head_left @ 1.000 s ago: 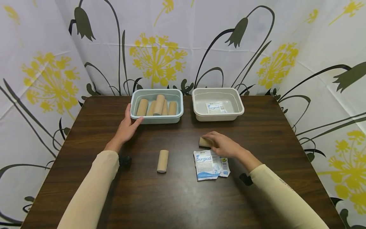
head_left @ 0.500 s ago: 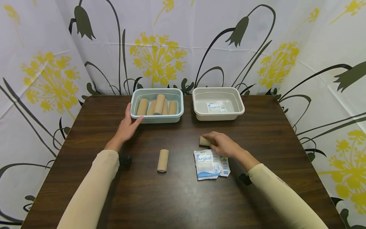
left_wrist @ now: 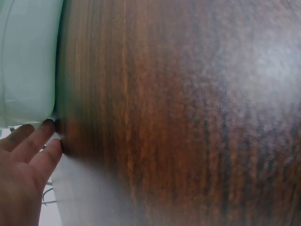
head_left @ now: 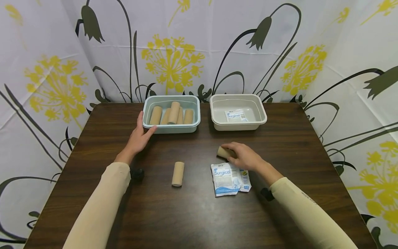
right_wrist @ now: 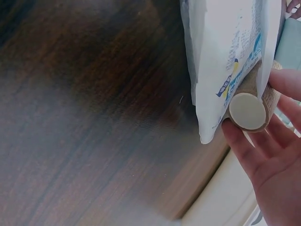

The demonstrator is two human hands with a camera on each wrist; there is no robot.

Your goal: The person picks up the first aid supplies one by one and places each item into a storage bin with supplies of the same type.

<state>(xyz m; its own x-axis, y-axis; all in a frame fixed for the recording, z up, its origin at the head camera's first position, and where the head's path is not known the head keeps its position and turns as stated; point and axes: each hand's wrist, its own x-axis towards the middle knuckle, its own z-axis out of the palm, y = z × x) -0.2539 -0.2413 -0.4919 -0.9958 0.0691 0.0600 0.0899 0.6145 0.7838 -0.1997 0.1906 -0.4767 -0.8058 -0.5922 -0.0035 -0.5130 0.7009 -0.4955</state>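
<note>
In the head view my right hand (head_left: pixel 245 157) holds a short brown cardboard tube (head_left: pixel 224 152) between thumb and fingers, just behind two overlapping Surgical packets (head_left: pixel 226 180). The right wrist view shows the round end of that cardboard tube (right_wrist: pixel 248 112) beside the packet's white edge (right_wrist: pixel 207 94). My left hand (head_left: pixel 136 138) rests at the front left corner of the pale blue tray (head_left: pixel 175 129), its fingers along the side and the thumb on the front. From the left wrist, the extended fingers (left_wrist: pixel 42 141) lie by the tray's lower corner. Several cardboard tubes (head_left: pixel 174 113) fill that tray.
A beige tray (head_left: pixel 239 126) with a Surgical packet (head_left: pixel 236 116) in it stands to the right of the blue one. Another cardboard tube (head_left: pixel 178 174) lies on the dark wood table (head_left: pixel 186 221) near the middle. A patterned curtain (head_left: pixel 186 45) hangs behind the table.
The tube in my right hand has turned slightly, so it now lies at more of a slant. My left hand stays at the blue tray's corner.
</note>
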